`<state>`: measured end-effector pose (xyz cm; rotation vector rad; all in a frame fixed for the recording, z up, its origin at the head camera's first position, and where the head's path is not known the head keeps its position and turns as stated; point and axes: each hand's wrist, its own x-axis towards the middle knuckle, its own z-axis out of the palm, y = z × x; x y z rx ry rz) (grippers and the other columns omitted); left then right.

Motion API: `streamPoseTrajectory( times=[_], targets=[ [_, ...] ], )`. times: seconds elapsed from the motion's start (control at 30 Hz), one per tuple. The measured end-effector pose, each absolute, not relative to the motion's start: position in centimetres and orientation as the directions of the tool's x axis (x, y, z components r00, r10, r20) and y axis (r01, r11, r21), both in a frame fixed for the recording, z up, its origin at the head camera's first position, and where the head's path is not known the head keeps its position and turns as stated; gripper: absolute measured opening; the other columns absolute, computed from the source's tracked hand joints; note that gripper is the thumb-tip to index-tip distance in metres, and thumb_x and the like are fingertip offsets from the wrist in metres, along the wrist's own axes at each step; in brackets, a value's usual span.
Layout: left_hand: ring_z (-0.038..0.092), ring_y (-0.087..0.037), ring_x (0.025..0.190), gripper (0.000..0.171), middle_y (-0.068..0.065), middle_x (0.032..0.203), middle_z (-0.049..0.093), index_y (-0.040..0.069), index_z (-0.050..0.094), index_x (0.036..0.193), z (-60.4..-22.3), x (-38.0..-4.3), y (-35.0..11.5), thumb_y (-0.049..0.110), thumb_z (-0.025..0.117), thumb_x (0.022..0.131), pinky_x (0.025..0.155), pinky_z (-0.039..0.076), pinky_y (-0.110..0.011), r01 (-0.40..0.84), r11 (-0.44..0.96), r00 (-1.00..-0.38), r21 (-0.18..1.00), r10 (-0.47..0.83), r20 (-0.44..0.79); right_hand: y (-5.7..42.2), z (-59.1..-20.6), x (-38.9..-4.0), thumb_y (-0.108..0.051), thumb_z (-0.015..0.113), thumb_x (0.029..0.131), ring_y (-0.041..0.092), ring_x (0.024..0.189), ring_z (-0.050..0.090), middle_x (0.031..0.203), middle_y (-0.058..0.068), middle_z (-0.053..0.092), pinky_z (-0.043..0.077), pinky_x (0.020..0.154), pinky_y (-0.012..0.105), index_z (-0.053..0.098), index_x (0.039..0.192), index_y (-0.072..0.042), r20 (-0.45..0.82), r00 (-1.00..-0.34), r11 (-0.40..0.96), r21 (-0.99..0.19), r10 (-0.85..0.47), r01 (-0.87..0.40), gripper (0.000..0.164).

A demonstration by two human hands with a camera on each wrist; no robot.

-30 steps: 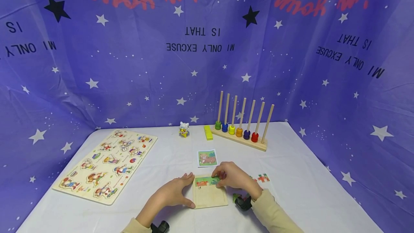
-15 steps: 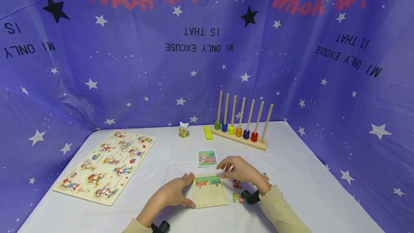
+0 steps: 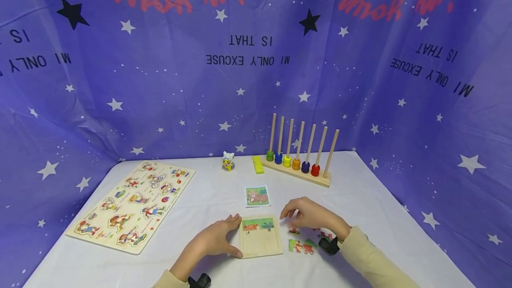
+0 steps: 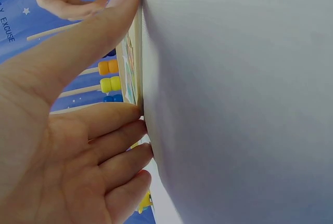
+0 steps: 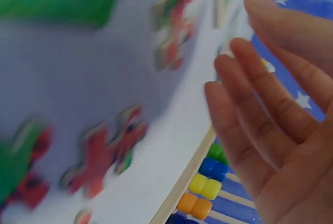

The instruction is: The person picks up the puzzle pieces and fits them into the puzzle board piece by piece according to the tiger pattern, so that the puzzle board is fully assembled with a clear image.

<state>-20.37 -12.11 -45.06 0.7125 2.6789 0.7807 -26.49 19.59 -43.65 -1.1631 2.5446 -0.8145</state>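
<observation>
A square wooden puzzle tray (image 3: 261, 246) lies on the table, with joined jigsaw pieces (image 3: 258, 224) along its far side. The left hand (image 3: 216, 236) rests against the tray's left edge, thumb near the close corner and extended fingers near the far one. In the left wrist view its thumb (image 4: 122, 8) touches the tray's rim. To the right of the tray, the right hand (image 3: 310, 214) hovers with relaxed fingers and holds nothing. Beneath and beside it lie several loose jigsaw pieces (image 3: 302, 246) in red and green, partly hidden by the hand; the right wrist view shows them blurred.
Beyond the tray lies a picture card (image 3: 257, 196) with a brown animal. A larger peg puzzle board (image 3: 132, 203) is at the left. Farther back stand a small figurine (image 3: 228, 161), a yellow block (image 3: 258, 164) and a rod-and-bead stand (image 3: 296, 174).
The right hand has drawn back from the tray's joined pieces to the right, over the loose pieces, uncovering some of them. The left hand stays at the tray's edge.
</observation>
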Motion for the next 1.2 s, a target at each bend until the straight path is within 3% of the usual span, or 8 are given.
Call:
streamPoseTrajectory(
  times=[0.2, 0.4, 0.83, 1.2],
  targets=[
    [0.033, -0.042, 0.136, 0.097, -0.018, 0.149, 0.038, -0.003, 0.044, 0.141, -45.0, -20.3, -12.1, 0.042, 0.084, 0.066, 0.109, 0.028, -0.058, 0.378, 0.736, -0.844, 0.561, 0.523, -0.117, 20.6, -44.0, -26.7, -0.010, 0.075, 0.084, 0.009, 0.090, 0.063, 0.099, -0.008, 0.068, 0.056, 0.079, 0.031, 0.073, 0.103, -0.016, -0.013, -0.625, 0.526, -0.553, -0.781, -0.646, 0.020],
    [0.033, -0.041, 0.136, 0.097, -0.018, 0.149, 0.038, -0.003, 0.044, 0.141, -45.0, -20.3, -12.1, 0.042, 0.084, 0.065, 0.109, 0.028, -0.058, 0.377, 0.736, -0.847, 0.563, 0.520, -0.113, 21.0, -44.2, -26.8, -0.010, 0.078, 0.081, 0.008, 0.086, 0.059, 0.096, -0.011, 0.064, 0.051, 0.074, 0.025, 0.072, 0.105, -0.018, -0.074, -0.620, 0.560, -0.523, -0.781, -0.643, 0.026],
    [0.033, -0.042, 0.137, 0.097, -0.018, 0.149, 0.038, -0.003, 0.044, 0.141, -45.1, -20.3, -12.1, 0.041, 0.085, 0.065, 0.109, 0.028, -0.058, 0.370, 0.734, -0.849, 0.569, 0.516, -0.115, 20.6, -44.6, -26.7, -0.002, 0.075, 0.080, 0.014, 0.081, 0.055, 0.089, -0.007, 0.059, 0.045, 0.070, 0.021, 0.067, 0.105, -0.016, -0.080, -0.628, 0.575, -0.505, -0.774, -0.644, 0.030],
    [0.033, -0.042, 0.137, 0.096, -0.018, 0.149, 0.038, -0.003, 0.044, 0.141, -44.9, -20.2, -12.0, 0.040, 0.085, 0.066, 0.109, 0.028, -0.058, 0.368, 0.734, -0.849, 0.571, 0.516, -0.117, 20.9, -44.8, -26.8, -0.008, 0.080, 0.077, 0.014, 0.077, 0.054, 0.086, -0.003, 0.059, 0.045, 0.066, 0.021, 0.065, 0.100, -0.014, -0.066, -0.658, 0.594, -0.504, -0.750, -0.627, 0.028]
  ],
)
